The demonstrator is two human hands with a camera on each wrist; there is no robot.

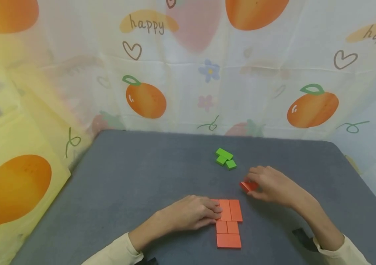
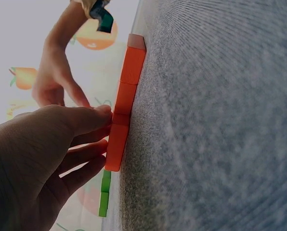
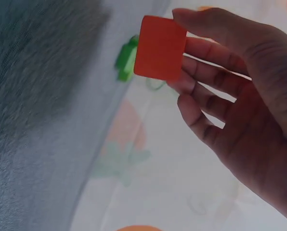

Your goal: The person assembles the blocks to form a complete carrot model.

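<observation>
Pinching a red block [image 3: 159,48] by its edge, the right hand [image 1: 271,186] could drop it; the left hand [image 1: 191,212] (fingers extended) could push laid blocks [image 1: 232,227] askew

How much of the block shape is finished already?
Looks done: several red blocks lie flat, edge to edge, with the left hand touching one. In hand: the right hand holds another red block, apart from the shape. Left to do: that block probably needs a spot. The green blocks lie off by themselves, so they might come later, but I can't tell.
</observation>
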